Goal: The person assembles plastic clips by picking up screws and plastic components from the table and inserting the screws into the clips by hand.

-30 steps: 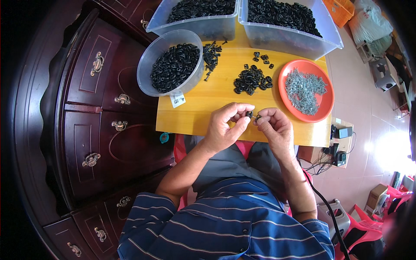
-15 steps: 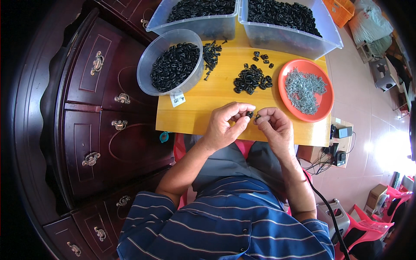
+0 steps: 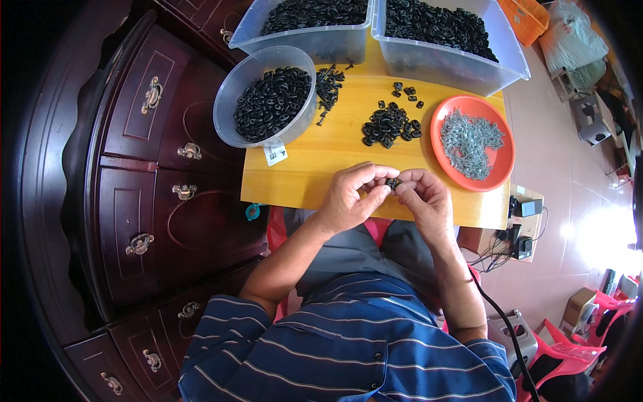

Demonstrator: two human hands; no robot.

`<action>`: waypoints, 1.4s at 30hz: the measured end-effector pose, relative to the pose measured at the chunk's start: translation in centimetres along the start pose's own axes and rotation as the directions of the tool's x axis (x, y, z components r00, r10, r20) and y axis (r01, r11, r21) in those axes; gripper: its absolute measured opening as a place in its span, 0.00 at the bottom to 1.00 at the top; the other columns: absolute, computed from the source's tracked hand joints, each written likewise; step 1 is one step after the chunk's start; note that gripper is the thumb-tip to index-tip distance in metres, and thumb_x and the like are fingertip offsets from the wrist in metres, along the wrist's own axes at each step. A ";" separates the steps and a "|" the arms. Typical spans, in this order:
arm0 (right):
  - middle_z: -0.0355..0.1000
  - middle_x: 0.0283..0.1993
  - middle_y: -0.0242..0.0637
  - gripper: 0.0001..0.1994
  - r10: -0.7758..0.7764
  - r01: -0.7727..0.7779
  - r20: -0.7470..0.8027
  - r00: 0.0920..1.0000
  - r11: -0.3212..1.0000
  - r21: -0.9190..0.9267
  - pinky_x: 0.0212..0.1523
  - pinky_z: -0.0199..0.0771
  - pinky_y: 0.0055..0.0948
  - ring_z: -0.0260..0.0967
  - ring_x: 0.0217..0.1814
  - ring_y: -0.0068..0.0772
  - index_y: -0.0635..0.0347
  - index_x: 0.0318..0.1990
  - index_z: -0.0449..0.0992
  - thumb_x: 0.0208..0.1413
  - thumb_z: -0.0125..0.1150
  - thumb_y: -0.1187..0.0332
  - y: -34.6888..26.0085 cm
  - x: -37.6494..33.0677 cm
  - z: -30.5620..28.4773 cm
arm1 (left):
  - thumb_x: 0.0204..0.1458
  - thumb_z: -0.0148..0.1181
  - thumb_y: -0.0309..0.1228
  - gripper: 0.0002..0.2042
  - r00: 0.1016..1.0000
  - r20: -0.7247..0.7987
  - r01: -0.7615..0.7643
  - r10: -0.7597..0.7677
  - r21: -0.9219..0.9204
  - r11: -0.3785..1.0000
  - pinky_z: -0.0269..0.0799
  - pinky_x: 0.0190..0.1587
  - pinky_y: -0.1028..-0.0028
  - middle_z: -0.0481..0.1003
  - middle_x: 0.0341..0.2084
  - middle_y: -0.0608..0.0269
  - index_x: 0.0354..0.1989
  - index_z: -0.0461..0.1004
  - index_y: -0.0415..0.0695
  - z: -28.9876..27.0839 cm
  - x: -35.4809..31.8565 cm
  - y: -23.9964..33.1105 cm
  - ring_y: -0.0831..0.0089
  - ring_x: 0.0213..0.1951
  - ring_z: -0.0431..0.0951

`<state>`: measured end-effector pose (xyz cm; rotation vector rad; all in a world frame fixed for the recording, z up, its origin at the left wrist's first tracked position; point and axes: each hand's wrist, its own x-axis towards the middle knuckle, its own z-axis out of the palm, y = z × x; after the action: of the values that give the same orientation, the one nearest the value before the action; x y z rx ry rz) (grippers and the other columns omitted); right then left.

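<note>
Over the near part of the yellow table (image 3: 305, 177), my left hand (image 3: 349, 197) pinches a small black part (image 3: 392, 182) between thumb and fingers. My right hand (image 3: 426, 199) is closed from the other side, its fingertips against the same spot, also pinching a small dark piece mostly hidden by the fingers. Just beyond lies a pile of small black oval parts (image 3: 387, 125), with a few loose ones (image 3: 404, 89) behind it. An orange-red plate (image 3: 497, 173) of small silvery metal pieces (image 3: 469, 141) stands to the right.
A round clear tub (image 3: 224, 127) of black ring-like parts stands left, beside thin black pieces (image 3: 328, 87). Two clear bins (image 3: 445, 70) of black parts line the back. A dark wooden cabinet (image 3: 207, 228) borders the left; cables and adapters (image 3: 522, 228) sit right.
My hands have come together, and the small pieces that were slightly apart at the fingertips now meet. The piles and containers stay in place.
</note>
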<state>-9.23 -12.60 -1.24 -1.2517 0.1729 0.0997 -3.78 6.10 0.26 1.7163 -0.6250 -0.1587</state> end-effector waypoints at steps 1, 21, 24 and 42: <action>0.78 0.40 0.29 0.08 0.026 -0.027 0.005 1.000 0.999 0.023 0.45 0.74 0.18 0.74 0.42 0.15 0.67 0.50 0.77 0.65 0.62 0.78 0.0 0.0 0.0 | 0.57 0.61 0.17 0.12 1.000 -0.015 -0.020 0.020 0.005 1.000 0.73 0.32 0.78 0.77 0.31 0.64 0.49 0.80 0.37 0.0 0.1 0.0 0.80 0.28 0.76; 0.81 0.41 0.36 0.09 0.226 -0.261 0.143 0.964 0.911 0.320 0.48 0.81 0.28 0.78 0.42 0.24 0.61 0.44 0.79 0.71 0.59 0.65 0.0 0.0 0.5 | 0.45 0.74 0.25 0.29 0.957 -0.046 -0.236 0.287 0.455 0.859 0.79 0.42 0.65 0.77 0.39 0.55 0.59 0.74 0.39 1.2 0.1 1.0 0.59 0.38 0.81; 0.81 0.40 0.34 0.08 0.218 -0.257 0.147 0.965 0.902 0.346 0.47 0.81 0.28 0.78 0.41 0.23 0.61 0.43 0.79 0.71 0.59 0.65 0.5 -0.1 0.5 | 0.45 0.73 0.26 0.26 0.930 -0.058 -0.271 0.362 0.557 0.785 0.80 0.43 0.63 0.78 0.40 0.56 0.55 0.76 0.40 1.1 0.0 0.7 0.57 0.39 0.81; 0.77 0.36 0.25 0.11 0.241 -0.255 0.084 0.967 0.915 0.312 0.40 0.73 0.19 0.71 0.36 0.14 0.56 0.40 0.80 0.72 0.58 0.61 1.0 0.0 0.3 | 0.47 0.73 0.24 0.17 0.947 -0.010 -0.276 0.320 0.481 0.832 0.79 0.41 0.62 0.79 0.36 0.54 0.47 0.79 0.39 0.7 0.0 0.6 0.54 0.38 0.82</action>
<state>-9.38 -12.02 -2.06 -0.8971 0.2977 0.3074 -4.29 5.45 0.63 2.0517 -0.9112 0.3220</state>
